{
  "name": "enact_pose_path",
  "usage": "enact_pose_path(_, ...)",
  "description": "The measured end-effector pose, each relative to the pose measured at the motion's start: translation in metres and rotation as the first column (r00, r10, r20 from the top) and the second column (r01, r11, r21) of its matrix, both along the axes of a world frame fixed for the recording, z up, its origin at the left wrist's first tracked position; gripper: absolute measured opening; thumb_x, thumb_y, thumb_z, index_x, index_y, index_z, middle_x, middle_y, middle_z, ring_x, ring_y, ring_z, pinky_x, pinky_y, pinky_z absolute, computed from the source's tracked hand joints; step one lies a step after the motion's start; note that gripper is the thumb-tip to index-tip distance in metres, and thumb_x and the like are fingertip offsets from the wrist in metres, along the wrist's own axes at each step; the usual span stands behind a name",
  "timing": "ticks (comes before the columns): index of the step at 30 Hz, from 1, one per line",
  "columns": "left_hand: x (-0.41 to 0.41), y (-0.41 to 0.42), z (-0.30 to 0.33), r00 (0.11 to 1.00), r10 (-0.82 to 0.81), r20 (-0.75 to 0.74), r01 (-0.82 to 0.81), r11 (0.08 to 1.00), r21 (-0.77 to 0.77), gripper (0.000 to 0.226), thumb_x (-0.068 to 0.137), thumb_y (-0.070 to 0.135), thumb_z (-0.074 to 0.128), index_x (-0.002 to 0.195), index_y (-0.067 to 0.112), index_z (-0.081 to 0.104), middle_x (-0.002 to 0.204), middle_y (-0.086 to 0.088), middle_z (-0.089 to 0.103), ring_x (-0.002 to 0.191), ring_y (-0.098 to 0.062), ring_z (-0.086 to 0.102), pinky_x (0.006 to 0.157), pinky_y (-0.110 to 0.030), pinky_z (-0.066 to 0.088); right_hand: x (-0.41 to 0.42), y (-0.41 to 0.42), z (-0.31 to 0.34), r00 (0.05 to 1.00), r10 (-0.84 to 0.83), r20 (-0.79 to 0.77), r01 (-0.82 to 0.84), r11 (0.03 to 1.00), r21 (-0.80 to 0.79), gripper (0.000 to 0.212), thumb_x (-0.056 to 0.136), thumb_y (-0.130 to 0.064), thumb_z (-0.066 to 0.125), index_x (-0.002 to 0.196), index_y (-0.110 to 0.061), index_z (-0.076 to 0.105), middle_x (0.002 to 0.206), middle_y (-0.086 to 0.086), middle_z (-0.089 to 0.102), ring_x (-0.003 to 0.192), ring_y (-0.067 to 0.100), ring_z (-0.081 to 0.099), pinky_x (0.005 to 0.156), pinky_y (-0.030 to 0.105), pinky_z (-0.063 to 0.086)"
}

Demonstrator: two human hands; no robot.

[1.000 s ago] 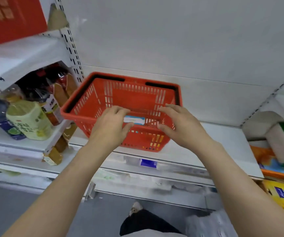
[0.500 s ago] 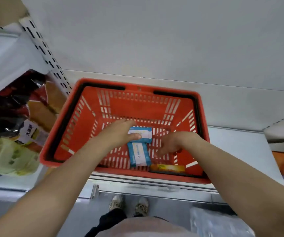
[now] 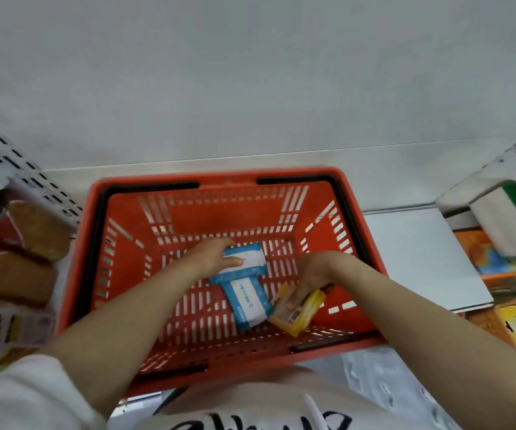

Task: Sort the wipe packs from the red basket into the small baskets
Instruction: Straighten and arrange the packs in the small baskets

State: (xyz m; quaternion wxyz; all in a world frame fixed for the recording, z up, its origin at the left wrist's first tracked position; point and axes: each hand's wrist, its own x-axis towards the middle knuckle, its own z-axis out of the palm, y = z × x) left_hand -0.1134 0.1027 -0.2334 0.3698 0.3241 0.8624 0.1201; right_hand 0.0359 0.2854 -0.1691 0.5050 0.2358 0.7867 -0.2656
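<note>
We find the red basket on the shelf, against the back panel. Left hand grips a blue wipe pack; right hand grips the yellow wipe pack. A second blue pack lies between them, partly covered.

I am wearing a short-sleeved white cotton T-shirt with bold black brush-style lettering running across the chest; the white left sleeve is ending above the elbow, leaving both forearms bare, with nothing showing on wrists or fingers.
</note>
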Motion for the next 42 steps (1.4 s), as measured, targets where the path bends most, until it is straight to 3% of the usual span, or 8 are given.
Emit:
enact_pose_path(10, -0.009, 0.002, -0.011, 0.994, -0.048, -0.1, 0.047, 0.999, -0.014, 0.03, 0.076, 0.037, 0.081, 0.094, 0.018, 0.066, 0.101, -0.003, 0.067, 0.085, -0.016, 0.06, 0.067, -0.029, 0.045, -0.001, -0.001, 0.008, 0.955, -0.197, -0.221, 0.22, 0.971, 0.088, 0.024, 0.077, -0.029, 0.081, 0.093, -0.024, 0.063, 0.094, -0.006, 0.067, 0.089, 0.013, 0.065, 0.068, 0.025, 0.048)
enact_pose_path(16, -0.023, -0.001, 0.014, 0.979, -0.204, -0.011, 0.204, 0.975, 0.089, 0.03, 0.074, 0.037, 0.083, 0.094, 0.019, 0.07, 0.096, 0.004, 0.064, 0.09, -0.015, 0.059, 0.075, -0.032, 0.047, 0.012, 0.0, 0.034, 0.803, -0.412, -0.431, 0.436, 0.899, -0.048, 0.011, 0.083, -0.025, 0.078, 0.084, -0.018, 0.07, 0.081, -0.002, 0.074, 0.07, 0.012, 0.073, 0.062, 0.026, 0.057)
enact_pose_path(22, 0.011, 0.003, 0.006, 0.799, -0.599, 0.045, 0.601, 0.798, -0.05, 0.03, 0.075, 0.029, 0.08, 0.09, 0.028, 0.054, 0.117, 0.002, 0.06, 0.104, -0.02, 0.057, 0.086, -0.039, 0.05, 0.031, -0.004, 0.055, 0.489, -0.619, -0.614, 0.612, 0.745, -0.264, 0.016, 0.089, -0.028, 0.072, 0.094, -0.017, 0.062, 0.083, 0.0, 0.075, 0.071, 0.013, 0.074, 0.067, 0.036, 0.061)
enact_pose_path(27, 0.021, 0.003, 0.003, 0.608, -0.758, -0.234, 0.743, 0.648, -0.167, 0.051, 0.069, 0.047, 0.079, 0.11, 0.035, 0.052, 0.127, 0.004, 0.057, 0.116, -0.02, 0.043, 0.094, -0.038, 0.038, 0.038, -0.007, 0.057, 0.332, -0.774, -0.539, 0.647, 0.603, -0.467, 0.045, 0.081, -0.026, 0.08, 0.119, -0.023, 0.057, 0.097, 0.004, 0.075, 0.081, 0.021, 0.076, 0.077, 0.046, 0.061)
enact_pose_path(30, 0.02, -0.001, 0.004, 0.638, -0.736, -0.226, 0.658, 0.673, -0.338, 0.097, 0.064, 0.062, 0.077, 0.144, 0.025, 0.038, 0.143, -0.002, 0.049, 0.135, -0.028, 0.033, 0.109, -0.043, 0.028, 0.038, -0.008, 0.057, 0.288, -0.843, -0.454, 0.645, 0.521, -0.558, 0.057, 0.079, -0.02, 0.081, 0.13, -0.017, 0.053, 0.099, 0.008, 0.076, 0.088, 0.026, 0.075, 0.085, 0.051, 0.058)
enact_pose_path(33, 0.018, -0.008, 0.011, 0.799, -0.588, -0.131, 0.521, 0.784, -0.338, 0.074, 0.067, 0.063, 0.076, 0.127, 0.025, 0.057, 0.123, -0.001, 0.058, 0.112, -0.021, 0.047, 0.089, -0.037, 0.046, 0.04, -0.008, 0.058, 0.255, -0.892, -0.373, 0.632, 0.446, -0.633, 0.04, 0.082, -0.02, 0.078, 0.118, -0.009, 0.063, 0.101, 0.01, 0.076, 0.093, 0.028, 0.074, 0.088, 0.05, 0.057)
enact_pose_path(37, 0.005, -0.012, 0.041, 0.997, 0.066, 0.031, -0.067, 0.997, 0.037, 0.035, 0.076, 0.047, 0.078, 0.089, 0.026, 0.054, 0.093, 0.004, 0.063, 0.077, -0.01, 0.058, 0.056, -0.025, 0.04, 0.033, -0.014, 0.059, 0.102, -0.892, -0.44, 0.684, 0.384, -0.62, 0.023, 0.084, -0.021, 0.077, 0.102, -0.009, 0.068, 0.094, 0.008, 0.077, 0.083, 0.024, 0.076, 0.078, 0.045, 0.061)
enact_pose_path(42, 0.014, -0.011, 0.077, 0.748, 0.501, 0.435, -0.655, 0.662, 0.363, 0.028, 0.081, 0.032, 0.079, 0.082, 0.014, 0.058, 0.092, -0.009, 0.072, 0.071, -0.016, 0.067, 0.059, -0.03, 0.051, 0.008, -0.042, 0.056, -0.066, -0.85, -0.522, 0.746, 0.306, -0.592, 0.02, 0.083, -0.017, 0.076, 0.097, -0.012, 0.063, 0.094, 0.008, 0.073, 0.073, 0.022, 0.075, 0.058, 0.04, 0.062)
